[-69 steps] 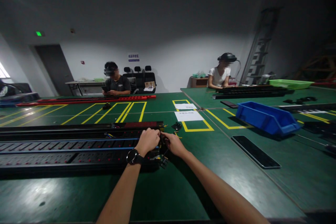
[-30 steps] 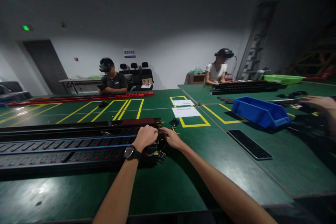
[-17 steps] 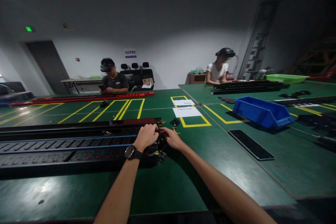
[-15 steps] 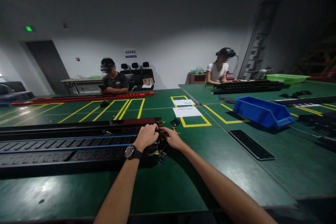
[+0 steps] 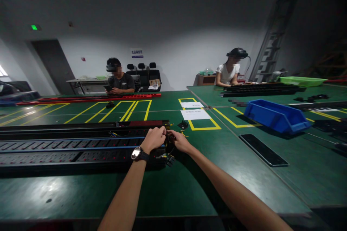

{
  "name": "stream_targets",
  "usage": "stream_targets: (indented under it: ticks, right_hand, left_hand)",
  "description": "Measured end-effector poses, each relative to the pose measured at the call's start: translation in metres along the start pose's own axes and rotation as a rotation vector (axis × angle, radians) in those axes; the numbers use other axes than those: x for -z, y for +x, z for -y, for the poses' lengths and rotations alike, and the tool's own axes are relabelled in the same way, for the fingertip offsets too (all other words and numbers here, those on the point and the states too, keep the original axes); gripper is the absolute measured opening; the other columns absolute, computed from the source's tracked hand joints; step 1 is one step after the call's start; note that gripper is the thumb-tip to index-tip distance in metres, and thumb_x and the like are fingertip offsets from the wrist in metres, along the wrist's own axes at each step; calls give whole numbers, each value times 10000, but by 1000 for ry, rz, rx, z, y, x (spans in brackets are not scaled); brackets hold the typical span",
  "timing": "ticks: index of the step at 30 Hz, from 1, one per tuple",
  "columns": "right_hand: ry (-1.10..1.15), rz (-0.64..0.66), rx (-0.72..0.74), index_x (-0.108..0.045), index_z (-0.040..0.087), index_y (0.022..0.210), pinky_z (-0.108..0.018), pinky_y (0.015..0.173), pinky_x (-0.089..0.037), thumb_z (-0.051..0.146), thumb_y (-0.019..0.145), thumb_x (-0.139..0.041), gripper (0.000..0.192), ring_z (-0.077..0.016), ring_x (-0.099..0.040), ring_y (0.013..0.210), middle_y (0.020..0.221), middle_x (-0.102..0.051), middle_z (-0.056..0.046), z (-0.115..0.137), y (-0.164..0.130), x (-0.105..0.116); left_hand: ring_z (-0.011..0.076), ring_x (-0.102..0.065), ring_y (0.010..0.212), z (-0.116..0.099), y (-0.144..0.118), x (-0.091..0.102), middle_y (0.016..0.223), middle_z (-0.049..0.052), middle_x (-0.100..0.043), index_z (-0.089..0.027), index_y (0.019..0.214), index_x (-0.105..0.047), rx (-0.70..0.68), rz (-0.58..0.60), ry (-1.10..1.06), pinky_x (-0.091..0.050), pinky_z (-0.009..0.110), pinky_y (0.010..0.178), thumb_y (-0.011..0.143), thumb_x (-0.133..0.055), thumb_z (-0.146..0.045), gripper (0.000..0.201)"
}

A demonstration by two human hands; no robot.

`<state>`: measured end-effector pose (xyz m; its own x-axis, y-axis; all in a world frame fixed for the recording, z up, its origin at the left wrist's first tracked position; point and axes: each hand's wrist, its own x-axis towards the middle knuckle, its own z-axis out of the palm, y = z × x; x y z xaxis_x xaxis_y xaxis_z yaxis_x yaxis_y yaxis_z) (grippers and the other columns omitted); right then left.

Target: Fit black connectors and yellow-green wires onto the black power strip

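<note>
A long black power strip assembly [image 5: 67, 149] with blue lines and red-dotted sockets lies across the green table [image 5: 176, 191] from the left edge to the middle. My left hand [image 5: 154, 138], with a watch on the wrist, is closed over the strip's right end. My right hand [image 5: 181, 141] pinches a small dark part right at that same end, fingertips meeting the left hand's. Small black connectors with yellow wires [image 5: 168, 158] hang just below the end. What is between the fingers is too dark to make out.
A blue bin [image 5: 275, 116], a flat black plate [image 5: 262, 149], white papers [image 5: 195, 114] in yellow-taped boxes and a small black part [image 5: 182, 125] lie beyond. A red strip [image 5: 89, 98] runs before a seated person [image 5: 119, 81]. Another person [image 5: 230, 72] sits at the right table.
Both hands stay at the strip's right end with only slight finger shifts. The view has drifted a little. A co-worker's hand at the far right edge a second ago is gone.
</note>
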<state>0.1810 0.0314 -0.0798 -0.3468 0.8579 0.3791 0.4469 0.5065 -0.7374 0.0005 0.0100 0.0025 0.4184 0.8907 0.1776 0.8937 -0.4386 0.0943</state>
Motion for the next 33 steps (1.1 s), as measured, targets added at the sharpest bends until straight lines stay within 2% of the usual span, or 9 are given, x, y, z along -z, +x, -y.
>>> stream_targets:
  ticks: [9,16,20,26,29,33]
  right_hand:
    - [74,-45,-66,-660,249,1343,-387,979,-531,34,758,-505,643,-241,-696,1060,1177,-763,-58,-1,-1,-2]
    - [-4,-13,-52,-641,253,1375,-361,970,-521,35,752,-519,671,-242,-692,1037,1164,-767,-62,1,-3,1]
    - [-38,-22,-48,-638,241,1380,-366,978,-515,46,766,-516,656,-248,-684,1046,1170,-761,-71,0,-3,1]
    - [49,-46,-57,-650,249,1329,-345,924,-533,39,787,-483,605,-216,-694,1000,1109,-767,-51,-3,-2,-3]
    - [27,-134,-71,-660,205,1273,-327,855,-537,62,804,-471,525,-199,-694,905,1029,-761,-55,-4,-2,-1]
    - [-150,-343,-110,-677,169,1190,-333,824,-524,152,862,-494,376,-211,-669,830,910,-724,-60,-6,1,14]
  left_hand:
    - [249,-692,991,-2,-1,-1,1012,71,-754,-232,1049,-643,50,-43,7,-460,332,872,907,-504,-202,201]
    - [224,-700,966,2,2,-3,971,37,-756,-244,1009,-641,34,-51,-60,-467,301,842,876,-529,-192,182]
    - [216,-704,964,4,4,-4,986,31,-762,-249,1018,-648,26,-44,-92,-475,293,842,881,-531,-193,189]
    - [215,-702,976,6,5,-9,982,32,-762,-246,1004,-659,64,-55,-131,-478,295,869,903,-506,-185,193]
    - [218,-699,961,8,6,-11,982,42,-758,-235,986,-652,82,-70,-149,-478,297,842,892,-506,-160,189]
    - [229,-692,961,8,5,-9,985,60,-753,-224,985,-648,89,-87,-137,-475,313,843,894,-496,-144,195]
